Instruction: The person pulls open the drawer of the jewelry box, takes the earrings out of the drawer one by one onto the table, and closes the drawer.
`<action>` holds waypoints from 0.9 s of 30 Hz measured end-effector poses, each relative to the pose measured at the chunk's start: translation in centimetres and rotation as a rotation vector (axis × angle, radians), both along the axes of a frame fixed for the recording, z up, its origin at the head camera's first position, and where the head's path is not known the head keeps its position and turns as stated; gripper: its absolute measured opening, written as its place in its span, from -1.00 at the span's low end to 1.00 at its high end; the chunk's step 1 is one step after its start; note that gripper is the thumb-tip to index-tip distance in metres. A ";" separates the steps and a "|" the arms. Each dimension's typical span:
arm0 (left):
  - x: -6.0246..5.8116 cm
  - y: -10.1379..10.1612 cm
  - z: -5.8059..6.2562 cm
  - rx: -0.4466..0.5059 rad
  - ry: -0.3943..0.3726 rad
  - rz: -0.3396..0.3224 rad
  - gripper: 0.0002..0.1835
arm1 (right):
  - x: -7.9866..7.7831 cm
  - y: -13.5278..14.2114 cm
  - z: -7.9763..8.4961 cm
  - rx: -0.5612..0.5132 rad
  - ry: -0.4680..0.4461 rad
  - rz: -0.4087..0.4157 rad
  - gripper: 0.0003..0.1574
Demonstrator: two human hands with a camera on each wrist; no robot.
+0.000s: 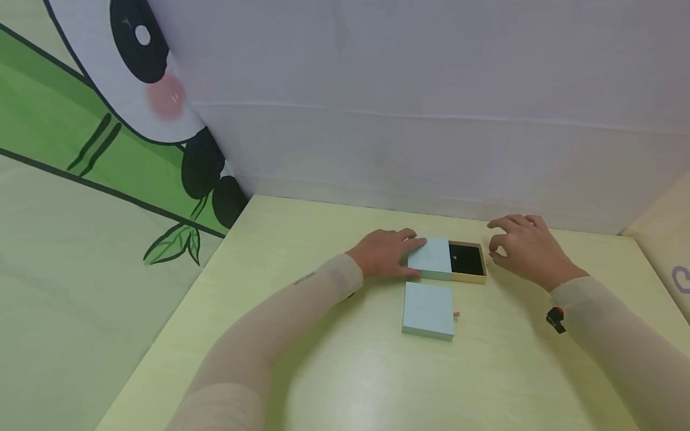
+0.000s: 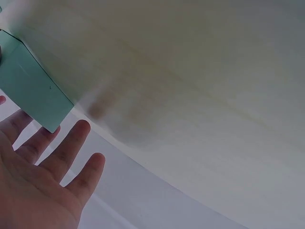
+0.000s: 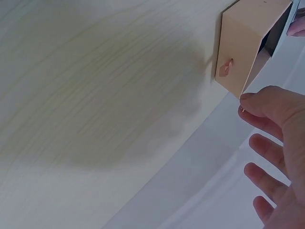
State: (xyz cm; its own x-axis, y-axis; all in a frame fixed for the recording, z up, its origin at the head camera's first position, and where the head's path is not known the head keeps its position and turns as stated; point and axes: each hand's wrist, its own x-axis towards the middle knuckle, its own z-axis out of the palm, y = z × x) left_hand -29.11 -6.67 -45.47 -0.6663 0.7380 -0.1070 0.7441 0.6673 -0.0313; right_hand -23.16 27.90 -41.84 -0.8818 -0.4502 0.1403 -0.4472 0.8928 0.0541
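A light blue drawer box (image 1: 429, 258) lies on the table with its drawer (image 1: 468, 278) pulled partway out to the right. The drawer has a black insert (image 1: 469, 260) with a tiny star-shaped piece on it. My left hand (image 1: 384, 254) holds the box's sleeve at its left end, thumb at the near side, other fingers toward the far side. Just right of the drawer is my right hand (image 1: 525, 251). Its thumb and index finger pinch a tiny pale thing (image 3: 243, 109), too small to identify; the other fingers are spread apart.
A second light blue box (image 1: 428, 311), closed, with a small pink ribbon tab (image 1: 456, 314), lies in front of the first. The drawer's own ribbon tab (image 3: 226, 67) faces right. Behind the table (image 1: 345, 371) hangs a pale cloth backdrop (image 1: 404, 149).
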 end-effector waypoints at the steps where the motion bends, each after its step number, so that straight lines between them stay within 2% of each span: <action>1: 0.0 0.0 0.0 -0.001 0.001 0.000 -0.01 | -0.1 0.1 0.0 0.002 0.001 0.000 -0.94; 12: -0.4 0.3 -0.1 0.002 -0.001 0.012 -0.02 | -0.7 0.6 -0.2 0.012 -0.004 0.002 -0.95; 27: -1.6 1.2 0.0 0.009 -0.020 0.048 -0.02 | -3.0 2.2 -0.7 0.022 0.004 0.035 -0.95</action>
